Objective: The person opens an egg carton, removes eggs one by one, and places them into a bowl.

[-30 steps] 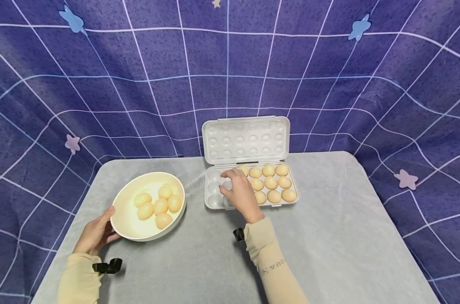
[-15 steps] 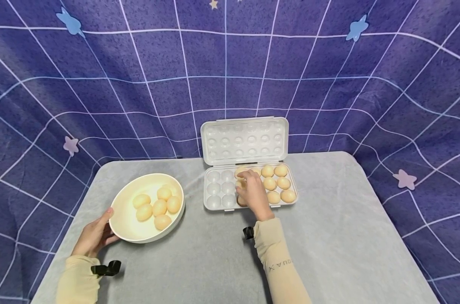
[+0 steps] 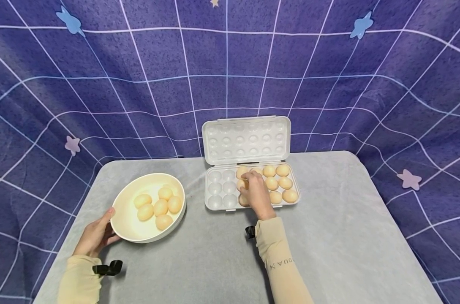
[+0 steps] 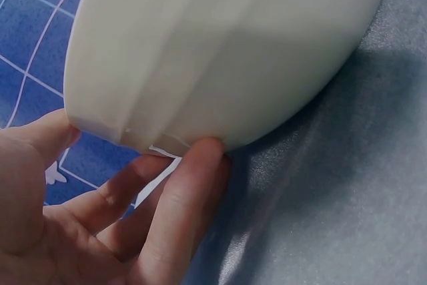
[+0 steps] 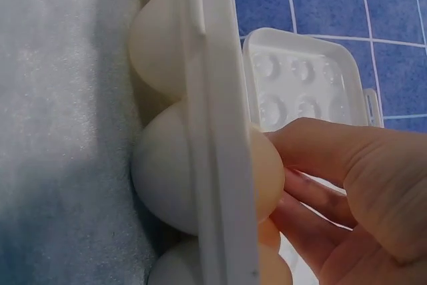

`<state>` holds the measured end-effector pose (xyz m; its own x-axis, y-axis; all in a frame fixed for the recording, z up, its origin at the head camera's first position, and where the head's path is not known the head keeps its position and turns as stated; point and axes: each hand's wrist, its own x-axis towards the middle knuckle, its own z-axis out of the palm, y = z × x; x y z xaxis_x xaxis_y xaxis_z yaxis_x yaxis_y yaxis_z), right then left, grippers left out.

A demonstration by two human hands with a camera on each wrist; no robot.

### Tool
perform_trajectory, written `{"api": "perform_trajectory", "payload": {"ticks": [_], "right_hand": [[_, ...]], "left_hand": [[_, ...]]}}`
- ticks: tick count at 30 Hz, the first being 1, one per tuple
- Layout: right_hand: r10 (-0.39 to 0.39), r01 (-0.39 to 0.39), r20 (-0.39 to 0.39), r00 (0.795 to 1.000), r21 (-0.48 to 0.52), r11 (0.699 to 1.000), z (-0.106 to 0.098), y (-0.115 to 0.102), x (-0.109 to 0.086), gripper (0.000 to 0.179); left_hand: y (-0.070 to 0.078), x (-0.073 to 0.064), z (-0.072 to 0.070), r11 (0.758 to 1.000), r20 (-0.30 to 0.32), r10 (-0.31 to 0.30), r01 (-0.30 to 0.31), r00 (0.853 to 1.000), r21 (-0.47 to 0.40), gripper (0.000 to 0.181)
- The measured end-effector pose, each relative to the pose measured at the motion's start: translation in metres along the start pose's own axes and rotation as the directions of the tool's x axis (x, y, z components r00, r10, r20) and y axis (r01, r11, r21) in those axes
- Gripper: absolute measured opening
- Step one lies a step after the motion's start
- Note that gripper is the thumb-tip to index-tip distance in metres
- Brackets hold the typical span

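At the left of the table, my left hand (image 3: 94, 235) holds a cream bowl (image 3: 124, 217) by its side. The thumb is at the rim and the fingers are under the outer wall, as the left wrist view shows. Several light-brown eggs (image 3: 160, 207) lie in the bowl. My right hand (image 3: 258, 195) is over an open white egg tray (image 3: 215, 202), at its front row. In the right wrist view its thumb and fingers pinch an egg (image 5: 268, 175) seated in a cup. The hand covers some eggs beneath it in the head view.
The tray's white lid (image 3: 246, 141) stands raised at the back. Eggs (image 3: 289, 196) fill the tray's right part; two columns at its left are bare cups. Grey cloth covers the table (image 3: 199, 261). A blue gridded curtain (image 3: 249, 55) hangs behind.
My right hand has moved right, from over the tray's bare cups to the eggs beside them, then hardly moved in the last half second. The left hand and bowl have stayed in place.
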<state>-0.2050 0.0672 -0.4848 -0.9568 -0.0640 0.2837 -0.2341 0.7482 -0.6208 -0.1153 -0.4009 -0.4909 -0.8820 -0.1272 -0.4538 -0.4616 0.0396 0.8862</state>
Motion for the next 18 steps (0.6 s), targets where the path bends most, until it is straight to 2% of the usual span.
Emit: {"api": "perform_trajectory", "payload": {"ticks": [2, 4, 18], "right_hand": [[0.005, -0.005, 0.008, 1.000, -0.011, 1.000, -0.0001, -0.0007, 0.0010, 0.035], [0.005, -0.005, 0.015, 1.000, -0.023, 1.000, -0.0002, -0.0014, 0.0018, 0.035], [0.002, 0.002, 0.057, 0.998, -0.065, 0.998, 0.0014, -0.0031, 0.0048, 0.035]], "left_hand": [[0.0004, -0.0002, 0.0001, 1.000, 0.004, -0.003, 0.003, 1.000, 0.006, 0.072], [0.0009, -0.0006, 0.0008, 1.000, 0.003, -0.007, 0.007, 1.000, 0.011, 0.083], [0.0002, -0.0017, 0.0007, 1.000, 0.006, 0.006, -0.006, 1.000, 0.002, 0.082]]}}
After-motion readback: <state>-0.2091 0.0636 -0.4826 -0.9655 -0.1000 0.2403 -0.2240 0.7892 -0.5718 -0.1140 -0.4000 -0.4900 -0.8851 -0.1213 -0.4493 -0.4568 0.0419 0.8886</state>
